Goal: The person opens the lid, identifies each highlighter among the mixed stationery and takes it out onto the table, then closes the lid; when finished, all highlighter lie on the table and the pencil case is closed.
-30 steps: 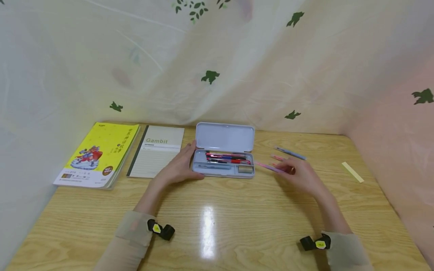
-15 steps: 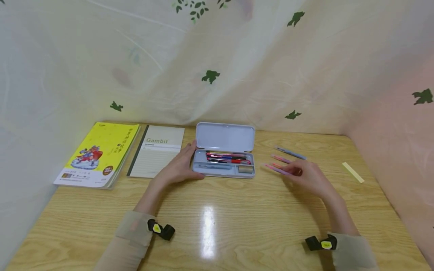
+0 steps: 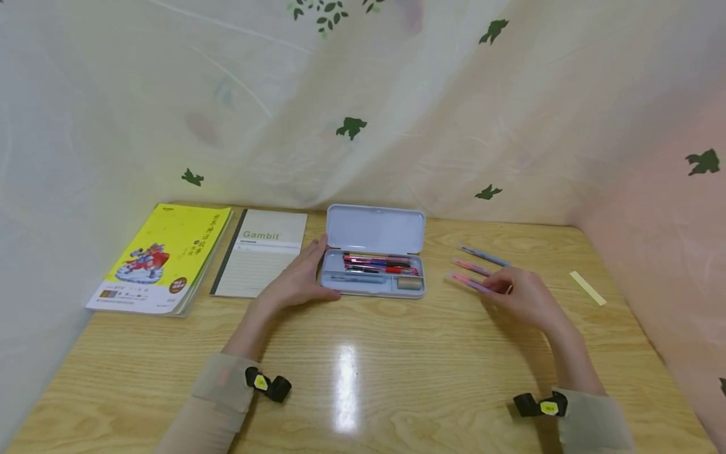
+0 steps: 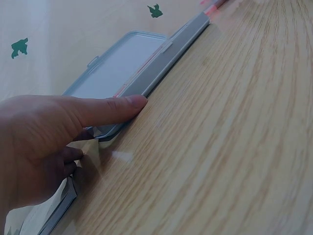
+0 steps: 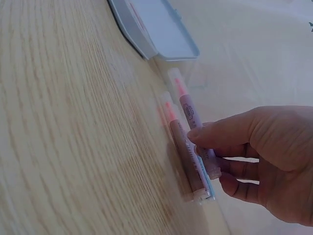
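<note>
One pink-tipped lilac marker point(image 5: 190, 108): my right hand point(image 3: 518, 296) pinches it, my left hand point(image 3: 297, 279) grips the case point(image 3: 375, 232). Notebook point(image 3: 255, 270) reads "Gambit".

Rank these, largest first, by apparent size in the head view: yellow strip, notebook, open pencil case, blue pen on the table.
Open pencil case
Notebook
Yellow strip and blue pen: too alike to rank

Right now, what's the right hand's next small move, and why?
Probably lower the pinched pen onto the table and release. The right hand holds it apparently slightly raised, roughly parallel to the blue pen lying there. Over the last second it has moved away from the open pencil case, so laying it down seems likelier than packing it.
</note>
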`<state>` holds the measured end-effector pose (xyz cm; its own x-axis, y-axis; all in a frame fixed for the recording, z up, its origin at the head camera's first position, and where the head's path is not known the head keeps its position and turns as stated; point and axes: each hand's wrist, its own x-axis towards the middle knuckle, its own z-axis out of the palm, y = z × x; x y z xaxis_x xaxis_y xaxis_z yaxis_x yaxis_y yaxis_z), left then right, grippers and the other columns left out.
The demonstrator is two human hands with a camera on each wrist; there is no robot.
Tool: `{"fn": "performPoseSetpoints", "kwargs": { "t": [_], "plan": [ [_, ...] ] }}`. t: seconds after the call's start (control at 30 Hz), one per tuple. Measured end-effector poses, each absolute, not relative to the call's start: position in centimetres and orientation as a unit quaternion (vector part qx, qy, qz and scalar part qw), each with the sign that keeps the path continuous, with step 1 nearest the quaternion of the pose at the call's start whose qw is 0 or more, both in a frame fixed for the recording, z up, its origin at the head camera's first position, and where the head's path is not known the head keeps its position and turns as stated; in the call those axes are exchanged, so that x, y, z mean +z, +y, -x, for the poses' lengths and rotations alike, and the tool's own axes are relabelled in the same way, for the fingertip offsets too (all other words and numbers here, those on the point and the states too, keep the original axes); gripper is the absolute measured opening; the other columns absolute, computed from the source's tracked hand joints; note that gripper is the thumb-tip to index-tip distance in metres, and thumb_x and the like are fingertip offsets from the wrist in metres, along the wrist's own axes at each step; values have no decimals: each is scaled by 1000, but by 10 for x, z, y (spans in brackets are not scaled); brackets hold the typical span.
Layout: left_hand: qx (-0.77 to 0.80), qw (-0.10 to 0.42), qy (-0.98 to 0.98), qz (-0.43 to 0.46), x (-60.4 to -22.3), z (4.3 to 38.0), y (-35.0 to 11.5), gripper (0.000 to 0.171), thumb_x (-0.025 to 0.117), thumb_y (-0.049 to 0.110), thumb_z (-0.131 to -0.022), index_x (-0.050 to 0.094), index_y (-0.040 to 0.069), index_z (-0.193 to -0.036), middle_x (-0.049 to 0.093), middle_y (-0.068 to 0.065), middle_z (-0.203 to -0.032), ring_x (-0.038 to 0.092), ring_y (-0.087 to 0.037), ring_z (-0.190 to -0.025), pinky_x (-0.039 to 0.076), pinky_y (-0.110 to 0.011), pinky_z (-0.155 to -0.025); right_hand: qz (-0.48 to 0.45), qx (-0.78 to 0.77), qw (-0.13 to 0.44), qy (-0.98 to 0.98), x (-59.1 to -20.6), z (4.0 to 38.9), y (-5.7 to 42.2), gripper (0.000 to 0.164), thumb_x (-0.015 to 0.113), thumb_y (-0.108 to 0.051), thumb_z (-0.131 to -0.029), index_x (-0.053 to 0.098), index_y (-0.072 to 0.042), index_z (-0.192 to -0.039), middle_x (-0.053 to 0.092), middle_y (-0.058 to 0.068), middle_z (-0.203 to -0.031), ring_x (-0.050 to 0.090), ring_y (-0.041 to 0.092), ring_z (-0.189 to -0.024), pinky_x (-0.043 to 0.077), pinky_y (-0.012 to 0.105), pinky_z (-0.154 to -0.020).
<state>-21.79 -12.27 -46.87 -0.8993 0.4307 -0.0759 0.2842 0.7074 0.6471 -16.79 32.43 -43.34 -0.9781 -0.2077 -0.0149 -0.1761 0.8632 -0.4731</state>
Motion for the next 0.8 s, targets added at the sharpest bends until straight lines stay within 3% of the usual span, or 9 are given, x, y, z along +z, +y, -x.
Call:
{"fn": "performPoseSetpoints", "kwargs": {
  "t": [0.8],
  "plan": [
    [330,117,917,-193,-469,220,-123,131,89,42,-77,-1,7,-166,8,-24,-173,9,-40,-161,17,-54,-131,95,-222,47,969,-434,169,324,10,83,-9,-83,79,-11,-92,72,2,-84,62,14,-78,49,26,-68]
  ]
}}
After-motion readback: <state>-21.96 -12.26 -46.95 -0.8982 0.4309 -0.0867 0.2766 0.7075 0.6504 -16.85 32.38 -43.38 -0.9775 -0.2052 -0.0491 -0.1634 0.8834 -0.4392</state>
